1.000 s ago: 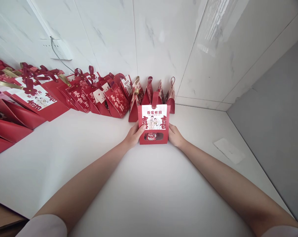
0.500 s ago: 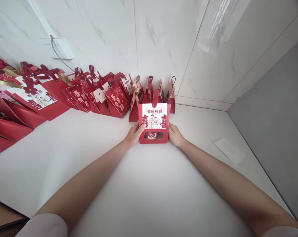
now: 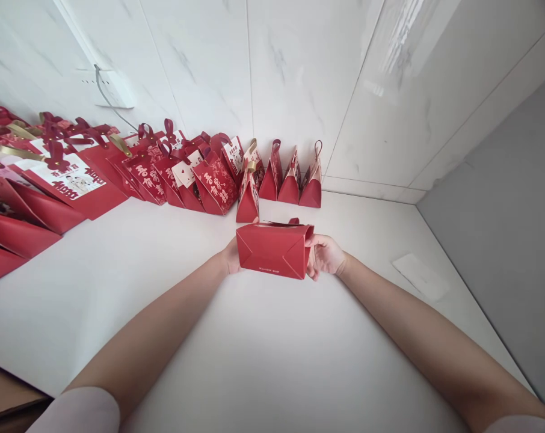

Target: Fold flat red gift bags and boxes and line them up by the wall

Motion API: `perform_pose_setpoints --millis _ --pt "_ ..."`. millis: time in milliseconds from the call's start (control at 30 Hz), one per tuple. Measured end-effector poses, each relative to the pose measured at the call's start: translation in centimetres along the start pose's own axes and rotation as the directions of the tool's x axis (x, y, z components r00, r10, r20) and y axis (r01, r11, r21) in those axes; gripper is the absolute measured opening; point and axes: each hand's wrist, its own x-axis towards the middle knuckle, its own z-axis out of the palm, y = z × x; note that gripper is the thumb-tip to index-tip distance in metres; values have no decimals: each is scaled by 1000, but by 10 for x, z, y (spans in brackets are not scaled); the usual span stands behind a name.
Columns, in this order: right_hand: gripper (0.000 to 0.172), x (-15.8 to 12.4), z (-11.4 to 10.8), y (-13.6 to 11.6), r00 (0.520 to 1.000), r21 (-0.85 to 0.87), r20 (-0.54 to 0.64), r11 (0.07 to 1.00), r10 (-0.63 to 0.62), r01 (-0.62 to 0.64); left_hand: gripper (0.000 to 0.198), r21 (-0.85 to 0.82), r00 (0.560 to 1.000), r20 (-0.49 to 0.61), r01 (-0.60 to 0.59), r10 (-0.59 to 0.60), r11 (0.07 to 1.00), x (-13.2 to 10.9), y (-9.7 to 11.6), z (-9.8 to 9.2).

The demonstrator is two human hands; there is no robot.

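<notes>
Between my hands is a red gift box (image 3: 272,249), tipped so its plain red base with folded seams and a small line of pale print faces me. The printed front and most of the ribbon handle are turned away. My left hand (image 3: 231,255) grips the box's left end, its fingers mostly hidden behind it. At the right end, my right hand (image 3: 324,254) holds the side edge with thumb and fingers. Just behind stands another red gift box (image 3: 248,201) with a gold ribbon, apart from the held one.
Several red gift boxes (image 3: 216,186) with ribbon handles line the marbled wall (image 3: 290,78), and more crowd the left of the white table (image 3: 272,361). A white paper piece (image 3: 419,275) lies at the right. A cable (image 3: 107,99) hangs from a socket.
The held box has been tipped from upright, front toward me, to base toward me. My right hand has shifted slightly right and changed its hold on the side.
</notes>
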Motion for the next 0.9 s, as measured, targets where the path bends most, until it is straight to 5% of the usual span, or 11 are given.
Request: perform_pose_setpoints --millis 67,133,267,500,600,733,833,900 --pt "40 -2 2 -2 990 91 120 992 78 -89 50 -148 977 69 209 -201 967 -3 -2 -6" --pt "45 0 6 -2 991 236 114 967 72 -97 39 -196 945 149 317 -291 928 -4 -5 -13" --pt "43 10 7 -3 993 386 -106 922 44 0 47 -129 904 273 374 -330 918 0 -9 -19" --pt "43 11 0 2 992 361 -124 932 15 31 53 -69 891 321 359 -320 931 0 -8 -14" --pt "42 10 1 4 972 347 -196 918 -130 193 58 167 838 264 449 -478 878 -3 17 -19" --pt "39 10 2 2 902 325 -303 856 -308 402 63 576 743 180 452 -645 681 -27 91 -6" --pt "37 11 2 2 889 304 -315 852 -333 426 45 620 827 298 213 -478 755 -77 132 34" --pt "37 12 2 3 890 299 -313 855 -332 424 29 410 905 297 166 -303 897 -122 133 62"
